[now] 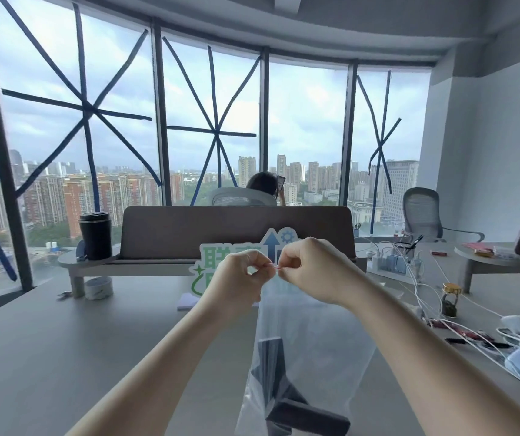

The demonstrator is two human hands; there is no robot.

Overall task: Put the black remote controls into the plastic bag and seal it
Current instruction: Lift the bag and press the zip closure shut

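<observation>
We're pinching the bag's top strip with the left hand (240, 276), fingers clamped on it. The right hand (307, 268) is doing the same just beside it, fingertips nearly touching. The plastic bag (309, 347) is hanging below our fingers, black remote controls (279, 385) already sitting at its bottom. Loading looks done; sealing is underway, and we can't tell how much is closed.

Bright overcast daylight floods through the taped windows (214, 121); shadows are soft; wide-angle distortion bends edges; slight overall softness.
</observation>
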